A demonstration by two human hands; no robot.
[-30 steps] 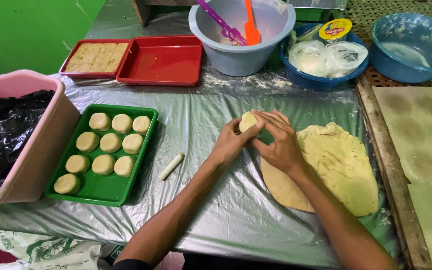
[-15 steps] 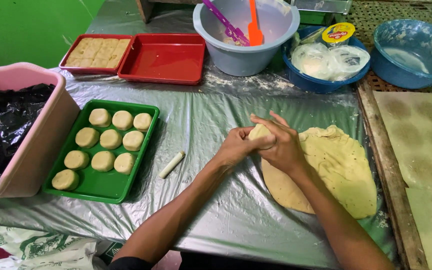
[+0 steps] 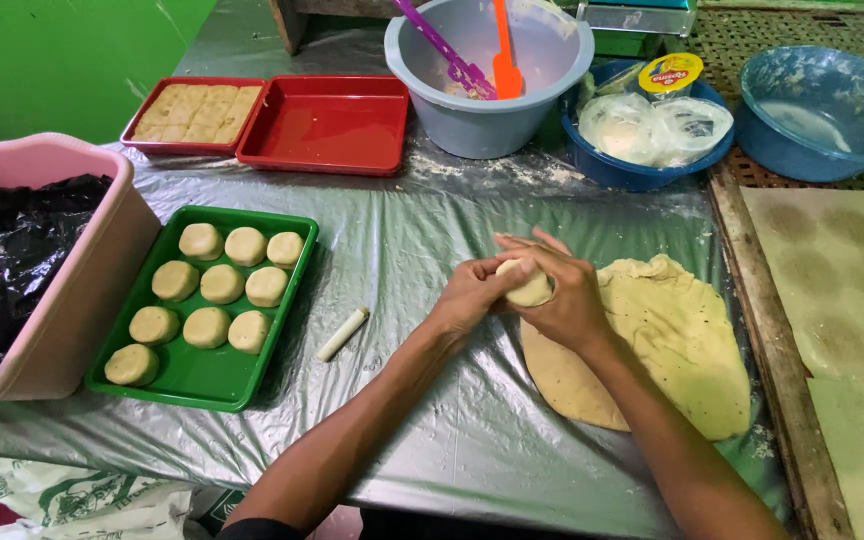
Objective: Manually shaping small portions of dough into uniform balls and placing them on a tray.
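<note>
Both hands meet over the plastic-covered table, cupped around one pale dough ball (image 3: 529, 284). My left hand (image 3: 467, 297) presses it from the left; my right hand (image 3: 564, 293) wraps it from the right and above. Under and to the right of the hands lies a flattened sheet of yellow dough (image 3: 667, 345). A green tray (image 3: 195, 375) at the left holds several round dough pieces (image 3: 222, 283). A small white stick (image 3: 342, 334) lies between the tray and my left hand.
A pink tub (image 3: 92, 270) lined with black plastic stands at the far left. At the back sit two red trays (image 3: 327, 125), a grey bowl (image 3: 482, 110) with an orange and a purple utensil, and two blue bowls (image 3: 812, 105). Brown paper sheets (image 3: 842, 270) lie at the right.
The hands keep turning the dough ball between them; the fingers have shifted around it. Nothing else on the table has moved.
</note>
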